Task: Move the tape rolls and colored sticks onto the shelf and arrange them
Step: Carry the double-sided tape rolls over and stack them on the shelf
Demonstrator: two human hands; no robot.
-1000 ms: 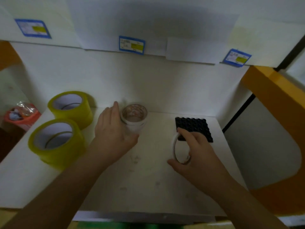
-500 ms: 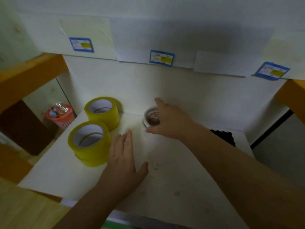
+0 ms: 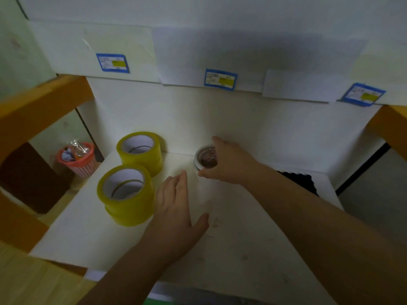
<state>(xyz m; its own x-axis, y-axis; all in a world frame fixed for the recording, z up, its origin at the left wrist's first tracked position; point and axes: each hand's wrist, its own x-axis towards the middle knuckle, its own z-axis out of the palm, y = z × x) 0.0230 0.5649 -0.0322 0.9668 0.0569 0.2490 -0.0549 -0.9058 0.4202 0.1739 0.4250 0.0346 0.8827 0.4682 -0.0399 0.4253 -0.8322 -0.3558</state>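
The right hand (image 3: 229,164) reaches to the back of the white shelf board (image 3: 242,238) and curls its fingers and thumb round a small white tape roll with a brown-printed core (image 3: 206,160), which sits close to the rear wall, apparently stacked on another like it (the lower one is too hidden to be sure). The left hand (image 3: 176,212) lies flat and relaxed on the shelf, fingers straight, grasping nothing, just beside the nearer of two wide yellow tape rolls (image 3: 126,194); the second yellow roll (image 3: 139,151) stands behind it, both upright on their flat faces. A black studded mat (image 3: 301,181) shows behind the right forearm. Beyond the shelf's left edge stands a red mesh basket (image 3: 77,159). No colored sticks are visible here. The risk, as I judge it, is the small roll slipping off centre as the fingers let go, toppling and rolling, or the left hand nudging the near yellow roll toward the open left edge.
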